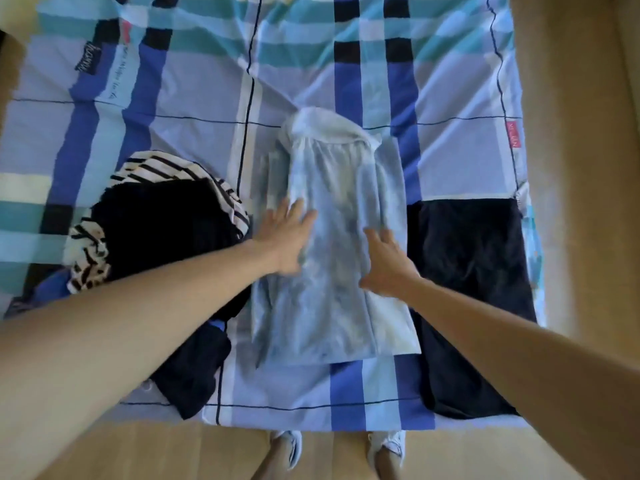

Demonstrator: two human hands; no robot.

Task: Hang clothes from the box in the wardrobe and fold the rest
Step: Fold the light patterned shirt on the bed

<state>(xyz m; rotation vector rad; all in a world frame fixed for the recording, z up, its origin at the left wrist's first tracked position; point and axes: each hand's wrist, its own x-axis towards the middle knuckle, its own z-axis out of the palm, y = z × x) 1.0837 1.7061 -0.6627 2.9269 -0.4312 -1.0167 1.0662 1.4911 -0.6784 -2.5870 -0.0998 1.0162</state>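
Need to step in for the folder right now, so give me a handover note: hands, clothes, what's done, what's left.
Both open: left hand presses flat on the shirt's left side, right hand on its right side.
The shirt lies on the bed, folded narrow, collar away from you.
Done: a dark garment lies folded flat right of it.
Left: finish the shirt, then the pile of dark and striped clothes on its left.
Box and wardrobe are out of view.

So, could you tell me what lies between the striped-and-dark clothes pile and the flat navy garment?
In the head view, the light blue shirt lies between them, with the left hand and right hand flat on it.
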